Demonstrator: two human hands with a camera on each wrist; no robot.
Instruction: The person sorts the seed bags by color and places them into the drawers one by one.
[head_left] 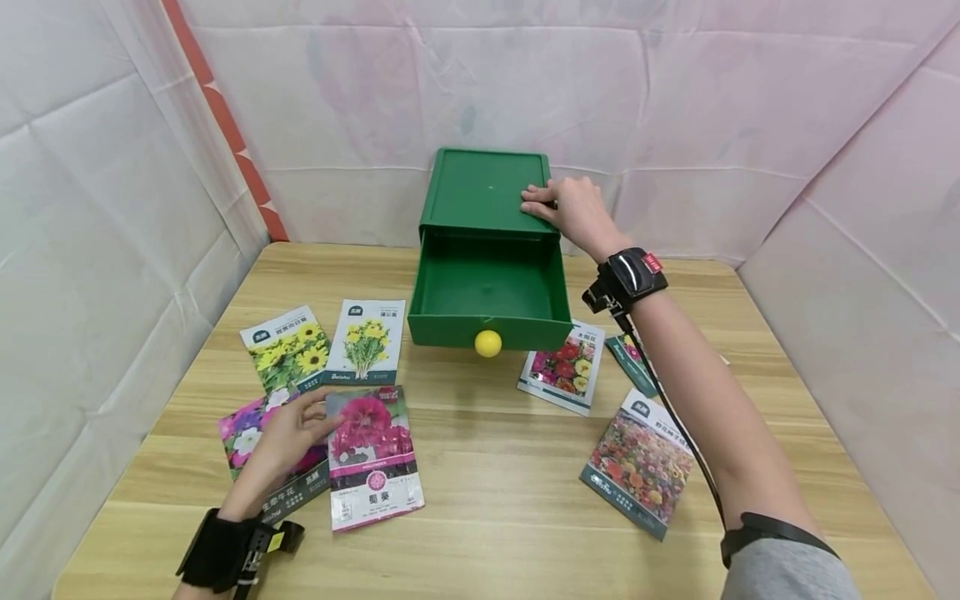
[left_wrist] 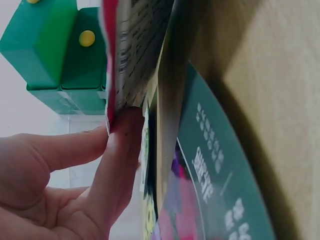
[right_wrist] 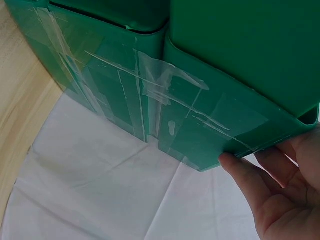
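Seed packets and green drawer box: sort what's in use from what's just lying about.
In use:
left hand lifting the pink flower packet
right hand resting on the green drawer box
open drawer

Lying about:
sunflower packet
yellow flower packet
red flower packet
mixed flower packet

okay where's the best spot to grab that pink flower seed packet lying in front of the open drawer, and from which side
Take the pink flower seed packet by its upper left edge, coming from the left, where the left hand already pinches it. It lies flat on the table, so a thin edge must be lifted first; the left wrist view shows that edge raised between thumb and fingers.
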